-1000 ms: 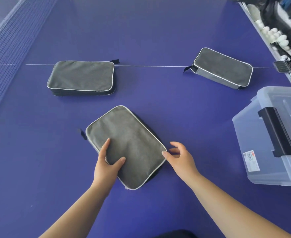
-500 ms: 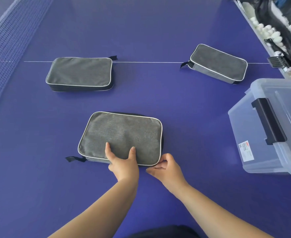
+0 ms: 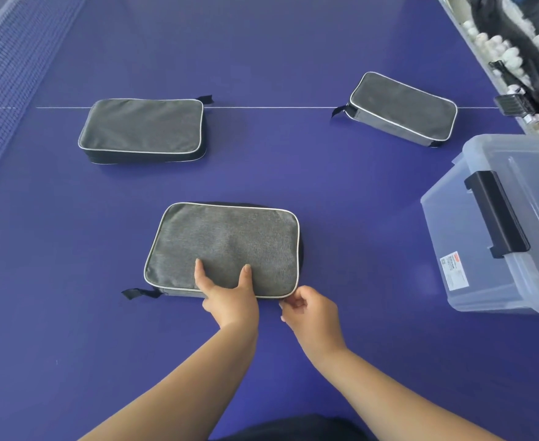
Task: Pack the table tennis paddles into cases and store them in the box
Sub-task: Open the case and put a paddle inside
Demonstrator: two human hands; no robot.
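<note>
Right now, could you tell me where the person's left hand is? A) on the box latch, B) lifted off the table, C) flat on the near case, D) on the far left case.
C: the left hand presses its fingers on the near case.

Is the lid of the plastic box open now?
No, the clear lid lies shut on the plastic box, and its black latch sits over the edge.
</note>
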